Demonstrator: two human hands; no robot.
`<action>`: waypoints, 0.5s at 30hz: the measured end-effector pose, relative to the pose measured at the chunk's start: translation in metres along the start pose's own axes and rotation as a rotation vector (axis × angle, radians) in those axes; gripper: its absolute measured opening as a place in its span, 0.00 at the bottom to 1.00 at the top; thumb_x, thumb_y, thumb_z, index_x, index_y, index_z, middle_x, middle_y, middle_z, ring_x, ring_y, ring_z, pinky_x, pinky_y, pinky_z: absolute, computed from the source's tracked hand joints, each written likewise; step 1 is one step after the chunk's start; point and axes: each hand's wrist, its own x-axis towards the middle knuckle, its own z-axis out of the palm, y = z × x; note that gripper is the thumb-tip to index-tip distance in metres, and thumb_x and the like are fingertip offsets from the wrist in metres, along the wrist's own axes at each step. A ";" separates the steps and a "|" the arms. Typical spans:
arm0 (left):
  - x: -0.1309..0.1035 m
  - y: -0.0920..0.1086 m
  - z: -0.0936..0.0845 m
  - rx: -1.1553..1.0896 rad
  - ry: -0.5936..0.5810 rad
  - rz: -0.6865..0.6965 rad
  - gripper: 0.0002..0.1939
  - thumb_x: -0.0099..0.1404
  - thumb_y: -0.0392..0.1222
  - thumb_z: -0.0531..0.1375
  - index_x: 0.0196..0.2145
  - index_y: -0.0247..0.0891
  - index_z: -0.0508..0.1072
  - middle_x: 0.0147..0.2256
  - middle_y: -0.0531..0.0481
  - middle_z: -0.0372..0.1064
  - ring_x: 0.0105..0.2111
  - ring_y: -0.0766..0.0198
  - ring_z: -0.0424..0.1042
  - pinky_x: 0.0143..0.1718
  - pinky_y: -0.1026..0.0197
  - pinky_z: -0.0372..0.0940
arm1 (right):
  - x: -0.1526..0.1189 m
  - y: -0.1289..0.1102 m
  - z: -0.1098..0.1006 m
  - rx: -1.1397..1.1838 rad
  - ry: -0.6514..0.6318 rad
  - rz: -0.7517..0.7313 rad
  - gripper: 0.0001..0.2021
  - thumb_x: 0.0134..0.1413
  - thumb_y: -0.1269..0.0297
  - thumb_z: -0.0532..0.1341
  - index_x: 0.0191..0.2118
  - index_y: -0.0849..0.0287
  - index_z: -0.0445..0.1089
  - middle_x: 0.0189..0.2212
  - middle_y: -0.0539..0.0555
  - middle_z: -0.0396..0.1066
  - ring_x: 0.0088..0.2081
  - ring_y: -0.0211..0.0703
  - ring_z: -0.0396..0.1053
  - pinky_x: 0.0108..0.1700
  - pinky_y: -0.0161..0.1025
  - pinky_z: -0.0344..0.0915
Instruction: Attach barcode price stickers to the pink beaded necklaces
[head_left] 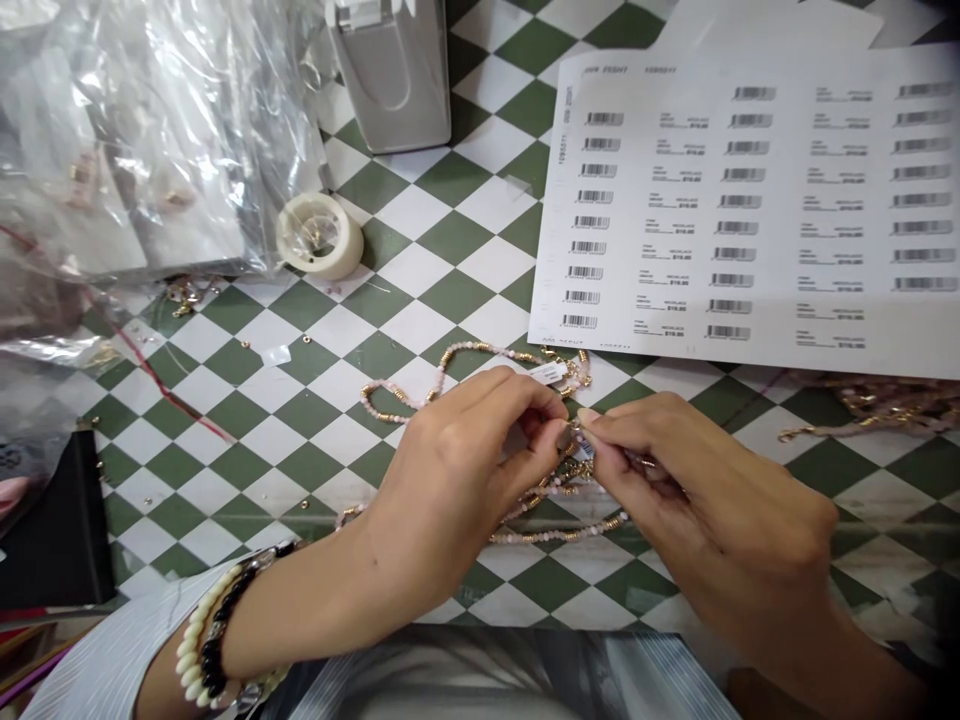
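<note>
Pink and gold beaded necklaces (559, 537) lie on the checkered tabletop, below and around both hands. My left hand (465, 480) pinches part of a necklace between thumb and fingertips, close to its clasp end. Facing it, almost touching, my right hand (697, 490) has thumb and index finger closed on the same small section; the exact piece is hidden by the fingertips. A small white tag (550, 373) sits on a necklace just above my left fingers.
A barcode label sheet (697, 220) covers the upper right, with more necklaces (885, 405) under its lower edge. Clear plastic bags (150, 130) fill the upper left, near a tape roll (320, 237) and a grey dispenser (401, 80). A black object (56, 530) is at left.
</note>
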 end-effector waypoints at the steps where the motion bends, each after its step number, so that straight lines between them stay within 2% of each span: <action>1: 0.000 0.000 0.000 0.004 -0.001 0.000 0.04 0.67 0.28 0.62 0.35 0.33 0.75 0.30 0.54 0.72 0.26 0.74 0.63 0.28 0.70 0.60 | 0.000 0.000 0.000 0.014 -0.005 0.021 0.10 0.63 0.79 0.60 0.43 0.57 0.65 0.32 0.51 0.73 0.32 0.36 0.70 0.38 0.35 0.68; 8: -0.004 -0.001 0.000 0.108 -0.033 0.029 0.05 0.68 0.28 0.60 0.36 0.34 0.74 0.30 0.54 0.71 0.29 0.70 0.65 0.31 0.67 0.61 | 0.002 -0.002 0.000 0.103 0.023 0.139 0.10 0.62 0.79 0.62 0.42 0.55 0.68 0.35 0.49 0.75 0.34 0.35 0.73 0.38 0.34 0.70; 12: -0.005 -0.002 -0.001 0.122 -0.074 0.017 0.04 0.70 0.30 0.60 0.37 0.34 0.74 0.32 0.53 0.71 0.29 0.69 0.66 0.30 0.65 0.60 | 0.001 -0.002 -0.006 0.238 0.067 0.257 0.09 0.58 0.71 0.69 0.43 0.51 0.74 0.35 0.46 0.78 0.30 0.34 0.73 0.32 0.32 0.72; 15: -0.006 -0.003 -0.006 0.149 -0.110 0.006 0.06 0.72 0.32 0.58 0.41 0.36 0.75 0.35 0.53 0.73 0.31 0.68 0.69 0.31 0.64 0.62 | 0.002 -0.001 -0.011 0.383 0.072 0.333 0.08 0.57 0.66 0.70 0.43 0.50 0.77 0.34 0.45 0.80 0.33 0.34 0.77 0.35 0.30 0.75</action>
